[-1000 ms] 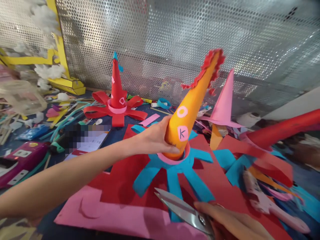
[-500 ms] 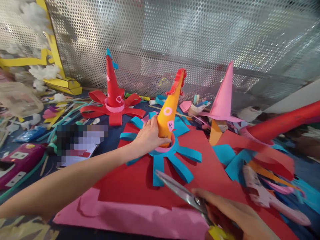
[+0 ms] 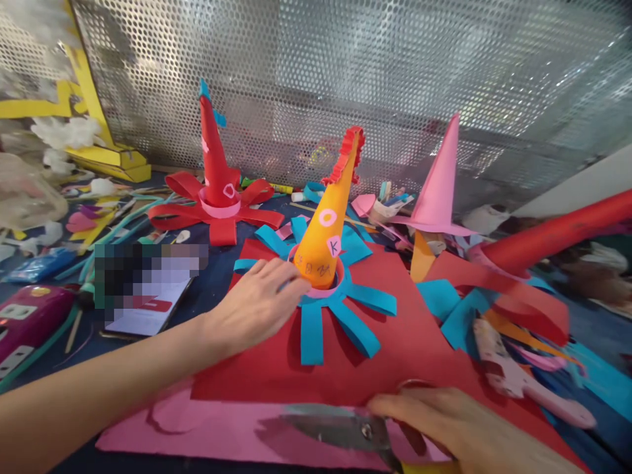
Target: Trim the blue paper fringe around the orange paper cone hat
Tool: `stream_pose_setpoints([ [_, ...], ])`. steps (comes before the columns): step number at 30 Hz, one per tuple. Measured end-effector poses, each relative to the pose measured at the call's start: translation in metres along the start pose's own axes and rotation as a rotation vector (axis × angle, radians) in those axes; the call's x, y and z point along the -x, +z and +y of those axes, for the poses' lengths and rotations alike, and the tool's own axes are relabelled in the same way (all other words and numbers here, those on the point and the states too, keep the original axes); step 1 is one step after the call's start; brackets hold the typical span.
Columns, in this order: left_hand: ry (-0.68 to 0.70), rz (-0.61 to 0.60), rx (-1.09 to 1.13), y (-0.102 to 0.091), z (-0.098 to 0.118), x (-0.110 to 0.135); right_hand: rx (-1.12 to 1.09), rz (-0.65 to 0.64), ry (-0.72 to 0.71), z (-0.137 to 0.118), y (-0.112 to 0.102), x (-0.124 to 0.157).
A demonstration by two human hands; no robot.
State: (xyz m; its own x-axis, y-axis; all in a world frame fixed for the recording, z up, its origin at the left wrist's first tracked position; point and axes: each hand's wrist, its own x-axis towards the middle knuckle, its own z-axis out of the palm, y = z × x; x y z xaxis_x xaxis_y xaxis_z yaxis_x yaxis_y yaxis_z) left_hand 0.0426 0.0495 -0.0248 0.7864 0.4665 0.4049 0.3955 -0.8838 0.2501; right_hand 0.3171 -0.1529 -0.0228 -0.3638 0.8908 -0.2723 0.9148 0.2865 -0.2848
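An orange paper cone hat (image 3: 320, 247) with a red ruffled edge, pink letters and blue looped strips stands on a red sheet (image 3: 395, 355). Beside the lower left of its ring is my left hand (image 3: 261, 299), fingers bent and closed around the blue strips; the exact grip is partly hidden. My right hand (image 3: 439, 421), low in the view, holds scissors (image 3: 340, 428) by the handles. Their blades point left, over the front edge of a pink sheet (image 3: 197, 428), and look closed.
A red cone hat (image 3: 214, 164) and a pink cone hat (image 3: 439, 187) stand behind. At right lie a red cone (image 3: 557, 230) and a pink glue gun (image 3: 528, 382). A phone (image 3: 153, 303), paper scraps and a purple device (image 3: 34, 322) are left, before a perforated metal panel (image 3: 320, 79).
My left hand has slid off the cone's side, down and left to its base. My right hand has lowered the scissors toward the pink sheet, turning the blades nearly level.
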Motion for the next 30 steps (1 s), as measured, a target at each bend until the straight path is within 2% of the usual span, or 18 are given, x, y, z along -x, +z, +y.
stream_pose_setpoints([
  [3, -0.024, -0.074, -0.115, 0.015, 0.002, -0.01, -0.053, 0.037, -0.084, -0.015, -0.015, -0.017],
  [6, -0.057, -0.109, -0.064, 0.029, 0.002, -0.021, -0.078, 0.052, -0.116, -0.02, -0.019, -0.028],
  [8, -0.086, -0.129, -0.011, 0.031, 0.0, -0.027, -0.071, 0.065, -0.143, -0.02, -0.017, -0.031],
  [11, -0.12, -0.137, 0.114, 0.017, -0.006, -0.042, -0.026, 0.087, -0.199, -0.019, -0.014, -0.036],
  [14, -0.137, -0.151, 0.287, -0.013, -0.016, -0.064, 0.027, 0.158, -0.235, -0.017, -0.011, -0.047],
  [17, -0.158, -0.226, 0.482, -0.041, -0.028, -0.086, 0.041, 0.232, -0.228, -0.013, -0.008, -0.061],
  [19, -0.166, -0.278, 0.589, -0.052, -0.034, -0.095, 0.063, 0.252, -0.22, -0.011, -0.006, -0.07],
  [23, -0.193, -0.356, 0.73, -0.061, -0.039, -0.097, 0.117, 0.249, -0.235, -0.013, -0.007, -0.078],
  [26, -0.207, -0.372, 0.792, -0.063, -0.04, -0.093, 0.075, 0.281, -0.253, -0.018, -0.017, -0.078],
  [28, -0.214, -0.346, 0.821, -0.063, -0.044, -0.092, -0.072, 0.397, -0.259, -0.022, -0.03, -0.08],
  [30, -0.225, -0.253, 0.833, -0.061, -0.049, -0.093, -0.319, 0.579, -0.183, -0.025, -0.045, -0.086],
])
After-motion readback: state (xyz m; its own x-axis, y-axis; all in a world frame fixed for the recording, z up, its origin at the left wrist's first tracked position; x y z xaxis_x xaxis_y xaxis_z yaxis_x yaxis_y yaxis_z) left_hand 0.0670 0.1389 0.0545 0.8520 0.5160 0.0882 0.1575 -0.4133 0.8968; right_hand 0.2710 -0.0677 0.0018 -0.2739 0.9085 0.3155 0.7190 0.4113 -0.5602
